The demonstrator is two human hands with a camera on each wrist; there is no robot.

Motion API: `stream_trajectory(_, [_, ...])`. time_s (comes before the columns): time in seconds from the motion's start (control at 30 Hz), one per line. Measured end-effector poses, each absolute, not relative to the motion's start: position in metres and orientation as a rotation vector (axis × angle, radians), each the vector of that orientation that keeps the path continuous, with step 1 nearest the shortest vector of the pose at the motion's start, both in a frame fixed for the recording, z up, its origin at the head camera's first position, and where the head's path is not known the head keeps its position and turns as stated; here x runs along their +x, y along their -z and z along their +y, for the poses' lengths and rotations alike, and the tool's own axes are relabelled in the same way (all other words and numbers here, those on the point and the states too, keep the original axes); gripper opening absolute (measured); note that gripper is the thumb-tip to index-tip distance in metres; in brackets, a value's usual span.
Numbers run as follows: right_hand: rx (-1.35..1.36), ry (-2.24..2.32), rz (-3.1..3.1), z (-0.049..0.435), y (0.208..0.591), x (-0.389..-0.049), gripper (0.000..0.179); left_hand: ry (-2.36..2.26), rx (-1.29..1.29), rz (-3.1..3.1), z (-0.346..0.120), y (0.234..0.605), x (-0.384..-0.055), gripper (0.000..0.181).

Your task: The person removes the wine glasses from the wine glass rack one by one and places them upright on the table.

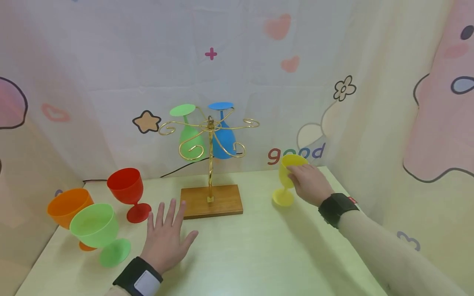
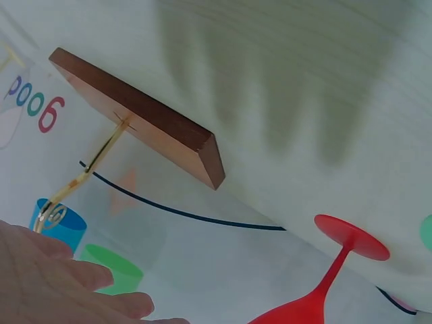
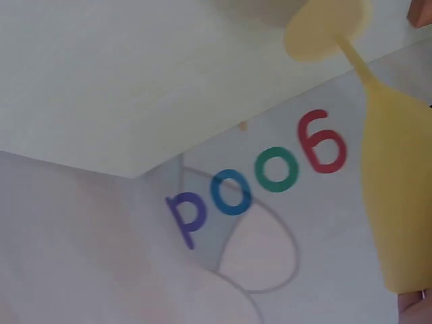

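My right hand (image 1: 310, 183) grips the bowl of a yellow plastic goblet (image 1: 286, 174), thumb on the near side. The goblet is upright over the right of the table; I cannot tell whether its foot (image 3: 327, 30) touches the surface. My left hand (image 1: 168, 238) is spread palm down, just in front of a gold wire glass rack (image 1: 210, 160) on a wooden base (image 1: 229, 201). From the rack's rear hooks hang an upside-down green goblet (image 1: 190, 137) and a blue goblet (image 1: 224, 142).
Left of my left hand stand a red goblet (image 1: 126, 187), an orange goblet (image 1: 68, 205) and a light green goblet (image 1: 94, 228), close together. The table (image 1: 248, 255) ends at a printed curtain (image 1: 237, 61) behind the rack and along both sides.
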State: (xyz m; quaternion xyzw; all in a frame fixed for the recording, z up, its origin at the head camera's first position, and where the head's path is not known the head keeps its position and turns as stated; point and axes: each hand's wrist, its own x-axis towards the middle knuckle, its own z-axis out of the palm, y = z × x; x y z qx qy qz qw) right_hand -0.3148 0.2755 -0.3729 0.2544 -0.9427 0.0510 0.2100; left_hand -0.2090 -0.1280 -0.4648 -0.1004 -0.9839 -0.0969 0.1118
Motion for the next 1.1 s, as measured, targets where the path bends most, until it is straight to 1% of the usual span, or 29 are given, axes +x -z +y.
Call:
stream_trajectory(0.07, [0.639,-0.15,-2.638,0.29,0.375,-0.319,0.009,0.306,-0.286,-2.896,-0.131,0.465,-0.209,0.089])
stream_trajectory(0.17, [0.567,-0.141,-2.661,0.311,0.378,-0.323,0.006,0.331,-0.282,-2.904,-0.133,0.466,-0.208,0.089])
stream_trajectory(0.4, [0.508,-0.129,-2.666,0.338,0.384,-0.325,0.008,0.36,-0.282,-2.912,-0.135,0.466,-0.208,0.09])
stream_trajectory(0.6, [0.486,-0.113,-2.683,0.341,0.385,-0.324,0.012,0.359,-0.277,-2.92,-0.135,0.463,-0.207,0.089])
stream_trajectory(1.1, [0.486,-0.13,-2.716,0.332,0.386,-0.32,0.01,0.374,-0.28,-2.915,-0.137,0.463,-0.206,0.088])
